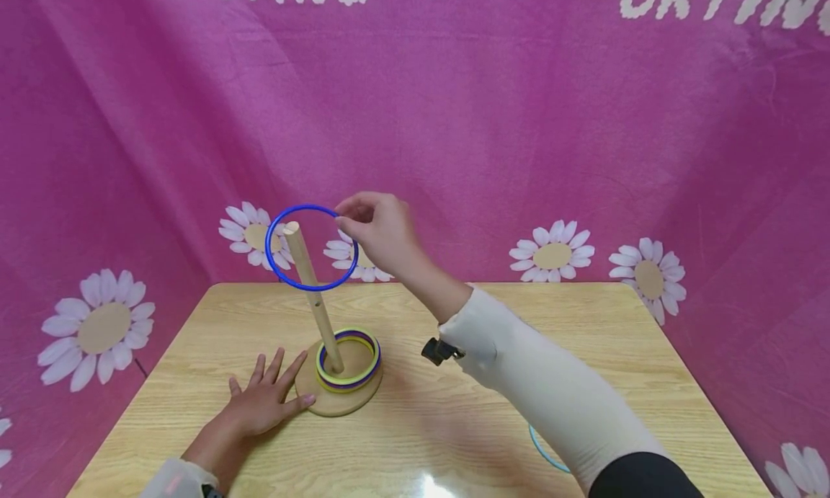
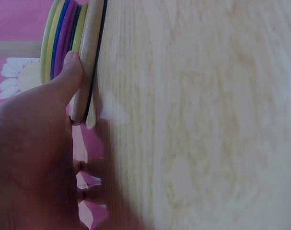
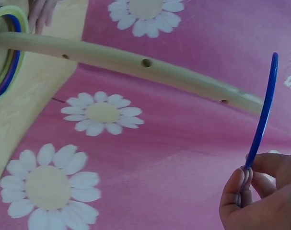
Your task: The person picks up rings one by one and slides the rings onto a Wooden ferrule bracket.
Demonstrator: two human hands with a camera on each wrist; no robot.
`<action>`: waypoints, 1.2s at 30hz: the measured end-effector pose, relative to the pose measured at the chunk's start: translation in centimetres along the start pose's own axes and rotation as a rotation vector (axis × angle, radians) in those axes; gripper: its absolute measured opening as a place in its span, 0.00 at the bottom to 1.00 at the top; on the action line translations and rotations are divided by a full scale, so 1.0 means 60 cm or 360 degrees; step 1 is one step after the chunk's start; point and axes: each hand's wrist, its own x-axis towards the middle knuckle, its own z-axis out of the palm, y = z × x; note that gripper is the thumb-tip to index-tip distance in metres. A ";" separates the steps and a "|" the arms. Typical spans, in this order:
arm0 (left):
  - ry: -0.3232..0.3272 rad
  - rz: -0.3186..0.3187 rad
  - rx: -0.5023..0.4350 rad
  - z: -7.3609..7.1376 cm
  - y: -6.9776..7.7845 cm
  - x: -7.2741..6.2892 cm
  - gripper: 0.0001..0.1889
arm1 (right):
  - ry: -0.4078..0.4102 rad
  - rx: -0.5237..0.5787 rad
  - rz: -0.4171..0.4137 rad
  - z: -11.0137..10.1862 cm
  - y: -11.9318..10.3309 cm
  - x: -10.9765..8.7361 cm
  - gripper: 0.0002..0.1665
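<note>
Between thumb and fingers, my right hand (image 1: 382,231) pinches a blue ring (image 1: 268,249) by its right edge. The ring is held at the height of the top of the wooden post (image 1: 311,289); in the right wrist view the blue ring (image 3: 265,108) stands edge-on by the post's tip. Several rings (image 1: 350,386) in yellow, blue and purple lie stacked round the foot of the post. With fingers spread, my left hand (image 1: 259,404) rests at the left edge of the round wooden base (image 1: 337,406). Its thumb lies on the base in the left wrist view.
A light blue ring (image 1: 543,451) lies on the wooden table (image 1: 454,440) at the right, partly hidden by the right sleeve. Behind the table hangs a pink cloth (image 1: 454,123) with white daisies.
</note>
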 end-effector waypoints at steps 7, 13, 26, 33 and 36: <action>0.0012 0.0005 -0.0005 -0.002 0.004 -0.003 0.47 | -0.0074 -0.0082 0.0136 0.020 0.040 0.001 0.05; -0.0010 -0.0005 0.0005 -0.001 0.004 -0.003 0.48 | -0.0112 -0.0141 0.0160 0.038 0.083 -0.011 0.04; 0.0002 0.0001 0.0020 -0.002 0.006 -0.005 0.47 | -0.0198 -0.0228 0.0225 0.069 0.162 -0.053 0.03; -0.0015 -0.0009 0.0019 -0.002 0.006 -0.005 0.48 | -0.0252 -0.0259 0.0283 0.085 0.196 -0.076 0.02; -0.0017 -0.0014 0.0023 -0.003 0.006 -0.004 0.48 | -0.0267 -0.0272 0.0315 0.091 0.208 -0.084 0.02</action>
